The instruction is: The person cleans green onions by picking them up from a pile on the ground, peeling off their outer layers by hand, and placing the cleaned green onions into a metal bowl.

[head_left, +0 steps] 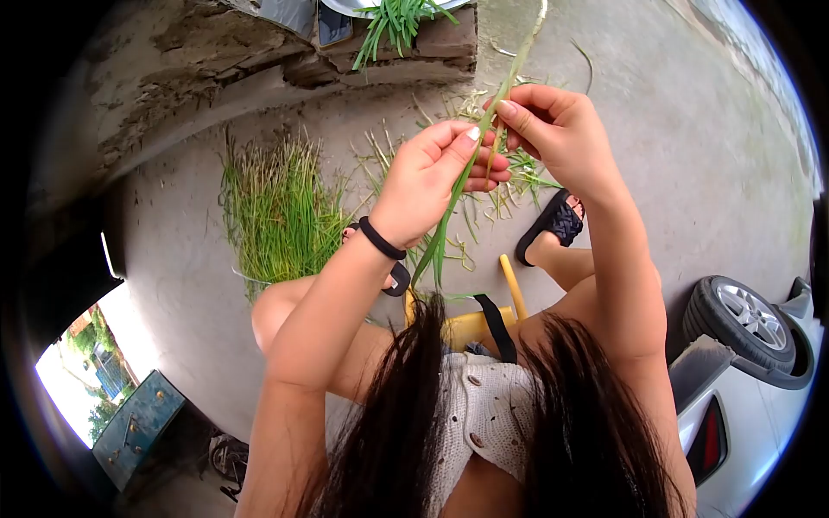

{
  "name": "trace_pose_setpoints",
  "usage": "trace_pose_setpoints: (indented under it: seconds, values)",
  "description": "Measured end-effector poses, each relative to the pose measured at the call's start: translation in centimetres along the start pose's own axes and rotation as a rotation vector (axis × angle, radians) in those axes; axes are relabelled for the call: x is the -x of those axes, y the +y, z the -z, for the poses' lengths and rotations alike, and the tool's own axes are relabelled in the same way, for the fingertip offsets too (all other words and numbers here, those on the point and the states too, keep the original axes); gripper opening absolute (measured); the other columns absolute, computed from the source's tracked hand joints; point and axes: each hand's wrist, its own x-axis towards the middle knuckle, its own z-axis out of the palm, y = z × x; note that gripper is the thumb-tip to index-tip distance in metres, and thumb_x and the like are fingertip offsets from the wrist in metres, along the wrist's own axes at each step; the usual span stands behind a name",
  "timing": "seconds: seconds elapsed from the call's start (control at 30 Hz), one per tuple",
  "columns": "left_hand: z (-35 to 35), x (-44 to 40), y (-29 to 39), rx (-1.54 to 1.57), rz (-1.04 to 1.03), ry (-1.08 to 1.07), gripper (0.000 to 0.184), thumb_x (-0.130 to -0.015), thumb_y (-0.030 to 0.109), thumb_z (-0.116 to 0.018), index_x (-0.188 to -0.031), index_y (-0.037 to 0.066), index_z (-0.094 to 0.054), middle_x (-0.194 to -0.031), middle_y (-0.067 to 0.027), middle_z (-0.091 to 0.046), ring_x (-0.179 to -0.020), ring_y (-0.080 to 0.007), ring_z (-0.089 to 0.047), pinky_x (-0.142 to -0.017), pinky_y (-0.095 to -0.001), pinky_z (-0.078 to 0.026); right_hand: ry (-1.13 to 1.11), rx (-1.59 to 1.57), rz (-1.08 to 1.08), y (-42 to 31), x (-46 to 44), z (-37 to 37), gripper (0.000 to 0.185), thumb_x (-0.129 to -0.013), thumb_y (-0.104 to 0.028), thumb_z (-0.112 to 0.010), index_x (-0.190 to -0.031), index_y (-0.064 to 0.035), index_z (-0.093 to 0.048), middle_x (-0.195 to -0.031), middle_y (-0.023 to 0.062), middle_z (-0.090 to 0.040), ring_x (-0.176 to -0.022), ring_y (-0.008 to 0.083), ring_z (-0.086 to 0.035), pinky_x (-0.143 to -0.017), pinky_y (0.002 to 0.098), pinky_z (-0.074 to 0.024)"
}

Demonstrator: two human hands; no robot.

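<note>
A long green stalk (450,210) with a pale upper end runs between my two hands, its leaves hanging down toward my lap. My left hand (432,177), with a black band at the wrist, is closed on the stalk between thumb and fingers. Just to the right and slightly higher, my right hand (548,129) pinches the same stalk, or a thin yellowish strip at its side; the fingertips partly hide which. Beneath the hands, pale and green scraps (527,173) lie scattered on the concrete floor.
A large pile of green stalks (281,207) lies on the floor at the left. Trimmed greens (397,26) and a phone (335,24) rest on a ledge at the top. My sandaled feet flank the scraps. A car wheel (747,319) stands at the right.
</note>
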Motion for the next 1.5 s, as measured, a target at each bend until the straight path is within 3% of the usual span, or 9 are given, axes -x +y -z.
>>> trace_pose_setpoints:
  seconds: [0.23,0.37,0.53,0.63,0.73,0.83,0.93,1.03,1.5]
  values:
    - [0.1,0.3,0.3,-0.084,0.008,-0.011,0.026,-0.097,0.021,-0.037,-0.100,-0.001,-0.051,-0.096,-0.0124,-0.060,-0.090,-0.0212,-0.061,-0.081,-0.0308,-0.050,0.403,0.199,0.193,-0.1,-1.3,3.0,0.016,-0.085,-0.013,-0.060,-0.091,0.0019,-0.064,-0.072,0.0022,-0.063,-0.060,0.0072,-0.055,-0.053,0.0207,-0.0432]
    - [-0.3,0.6,0.3,-0.168,-0.003,-0.037,0.026,-0.097,0.020,-0.037,-0.099,-0.001,-0.051,-0.099,-0.0118,-0.059,-0.092,-0.0210,-0.061,-0.082,-0.0305,-0.050,0.596,0.030,0.224,-0.5,-1.6,5.7,0.016,-0.085,-0.013,-0.061,-0.091,0.0012,-0.066,-0.072,0.0020,-0.063,-0.061,0.0064,-0.055,-0.050,0.0195,-0.0397]
    - [-0.5,0.9,0.8,-0.256,0.042,-0.053,0.025,-0.097,0.022,-0.039,-0.097,0.001,-0.052,-0.093,-0.0080,-0.059,-0.085,-0.0158,-0.061,-0.068,-0.0242,-0.049,0.833,-0.246,0.357,0.0,-1.5,9.9,0.016,-0.086,-0.011,-0.060,-0.092,0.0041,-0.065,-0.071,0.0039,-0.059,-0.059,0.0066,-0.051,-0.047,0.0180,-0.0365]
    - [0.1,1.0,0.7,-0.316,0.059,-0.034,0.024,-0.096,0.022,-0.040,-0.097,0.001,-0.053,-0.088,-0.0055,-0.058,-0.077,-0.0119,-0.060,-0.061,-0.0211,-0.046,1.014,-0.172,0.397,-0.2,-1.3,12.2,0.016,-0.086,-0.008,-0.057,-0.095,0.0038,-0.064,-0.077,0.0068,-0.062,-0.059,0.0061,-0.050,-0.050,0.0187,-0.0399]
    - [0.6,0.7,0.4,-0.338,0.025,0.026,0.023,-0.096,0.021,-0.041,-0.098,0.001,-0.053,-0.085,-0.0041,-0.058,-0.072,-0.0093,-0.057,-0.059,-0.0199,-0.044,0.853,0.316,0.178,-0.8,-0.5,11.6,0.019,-0.086,-0.007,-0.054,-0.100,0.0016,-0.064,-0.081,0.0090,-0.064,-0.064,0.0081,-0.054,-0.057,0.0213,-0.0445]
    - [0.5,0.6,0.1,-0.325,-0.032,0.082,0.022,-0.095,0.019,-0.043,-0.101,0.001,-0.054,-0.084,-0.0038,-0.058,-0.071,-0.0085,-0.056,-0.060,-0.0204,-0.044,0.507,0.803,0.290,1.4,-0.9,10.4,0.022,-0.086,-0.009,-0.055,-0.104,-0.0003,-0.064,-0.084,0.0093,-0.065,-0.070,0.0111,-0.057,-0.064,0.0244,-0.0465]
    - [-0.1,0.5,0.0,-0.311,-0.074,0.135,0.020,-0.094,0.016,-0.046,-0.102,0.000,-0.054,-0.083,-0.0039,-0.058,-0.072,-0.0088,-0.057,-0.062,-0.0218,-0.047,0.278,0.645,0.043,-0.4,-0.4,6.6,0.025,-0.085,-0.015,-0.058,-0.103,0.0020,-0.063,-0.085,0.0092,-0.065,-0.079,0.0137,-0.060,-0.068,0.0273,-0.0472]
    - [-0.4,0.3,-0.2,-0.317,-0.120,0.179,0.019,-0.093,0.013,-0.049,-0.103,-0.001,-0.054,-0.083,-0.0044,-0.058,-0.073,-0.0097,-0.058,-0.065,-0.0232,-0.049,0.005,0.228,-0.029,-1.8,0.0,3.3,0.027,-0.083,-0.018,-0.062,-0.100,0.0027,-0.064,-0.084,0.0083,-0.065,-0.077,0.0119,-0.060,-0.066,0.0258,-0.0473]
    - [-0.5,0.4,0.2,-0.262,-0.120,0.155,0.022,-0.094,0.015,-0.047,-0.104,-0.002,-0.055,-0.081,-0.0043,-0.058,-0.071,-0.0102,-0.058,-0.064,-0.0234,-0.049,0.051,0.079,-0.019,-0.2,-0.3,0.8,0.020,-0.082,-0.015,-0.061,-0.091,0.0025,-0.064,-0.077,0.0046,-0.065,-0.065,0.0084,-0.056,-0.058,0.0221,-0.0447]
